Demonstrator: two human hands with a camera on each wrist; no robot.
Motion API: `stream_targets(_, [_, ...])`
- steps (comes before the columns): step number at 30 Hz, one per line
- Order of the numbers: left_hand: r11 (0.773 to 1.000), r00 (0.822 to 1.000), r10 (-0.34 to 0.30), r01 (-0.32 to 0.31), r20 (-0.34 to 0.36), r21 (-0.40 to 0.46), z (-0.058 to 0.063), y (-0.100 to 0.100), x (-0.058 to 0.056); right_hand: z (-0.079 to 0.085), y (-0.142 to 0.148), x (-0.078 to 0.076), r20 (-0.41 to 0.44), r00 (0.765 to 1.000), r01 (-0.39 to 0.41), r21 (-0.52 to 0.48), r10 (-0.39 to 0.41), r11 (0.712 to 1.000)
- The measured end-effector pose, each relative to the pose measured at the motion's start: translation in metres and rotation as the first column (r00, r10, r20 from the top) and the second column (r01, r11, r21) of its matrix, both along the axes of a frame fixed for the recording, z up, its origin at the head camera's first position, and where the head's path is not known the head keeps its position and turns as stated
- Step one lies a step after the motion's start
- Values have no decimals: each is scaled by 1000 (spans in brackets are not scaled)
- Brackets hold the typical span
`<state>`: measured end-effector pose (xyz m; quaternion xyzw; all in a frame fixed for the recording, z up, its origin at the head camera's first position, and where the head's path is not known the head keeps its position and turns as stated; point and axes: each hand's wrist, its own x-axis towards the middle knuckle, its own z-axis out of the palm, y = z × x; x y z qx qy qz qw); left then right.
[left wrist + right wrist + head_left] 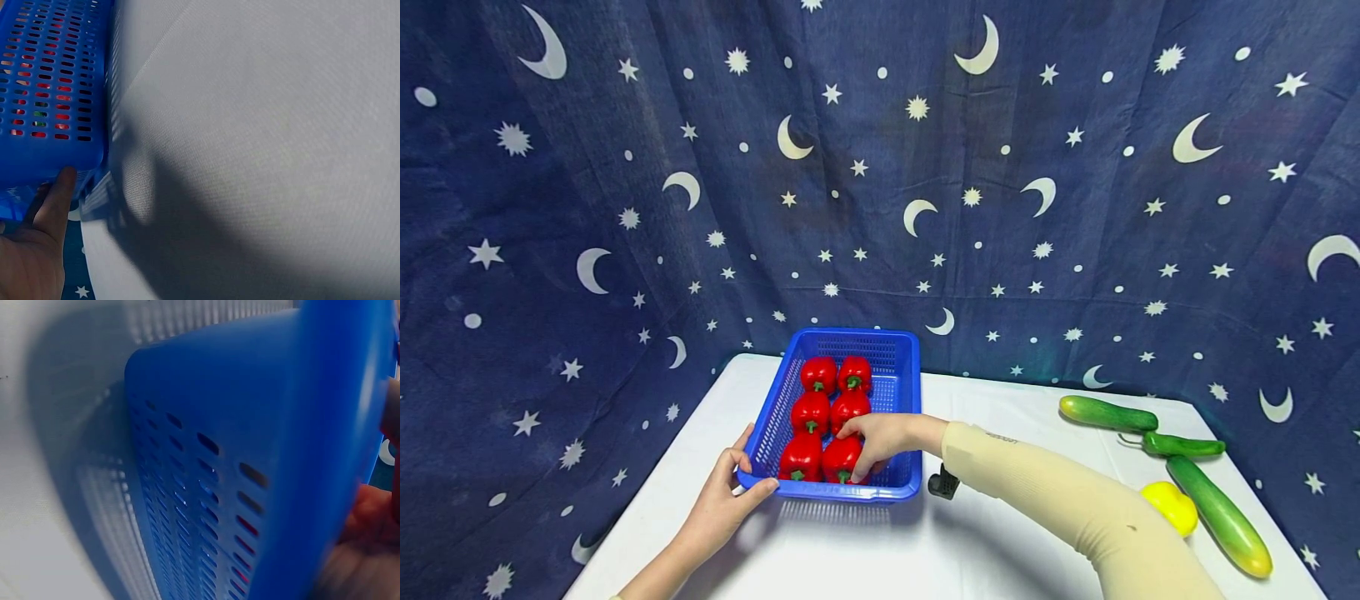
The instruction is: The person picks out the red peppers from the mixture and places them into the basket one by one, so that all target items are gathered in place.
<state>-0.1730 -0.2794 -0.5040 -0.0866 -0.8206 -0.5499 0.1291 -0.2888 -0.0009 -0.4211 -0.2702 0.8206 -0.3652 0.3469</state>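
A blue plastic basket (915,375) with slotted walls stands on the white table and holds several red bell peppers (810,411) in two columns. At its front left corner my left hand (718,500) grips the rim, with the thumb on the front edge and the fingers along the left side. My right hand (880,437) reaches over the right rim and holds the front right bell pepper (838,457) between thumb and fingers. In the right wrist view the basket wall (212,381) hides most of that hand (362,544).
On the right of the table (1000,533) lie two cucumber-like green vegetables (1108,414) (1221,517), a long green pepper (1183,445) and a yellow bell pepper (1171,507), partly behind my right sleeve. A dark blue curtain (880,275) with moons and stars hangs behind.
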Motion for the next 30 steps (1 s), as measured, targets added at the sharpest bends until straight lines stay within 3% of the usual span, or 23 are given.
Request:
stream_targets(12, [1000,1000,-6,5,11,12,1,-1,0,-2,-6,-2,68,997,27,-6,-27,1000])
stream_targets(30, [1000,1000,-9,8,17,16,1,-1,0,-1,-4,-2,-7,1000,16,31,-15,999])
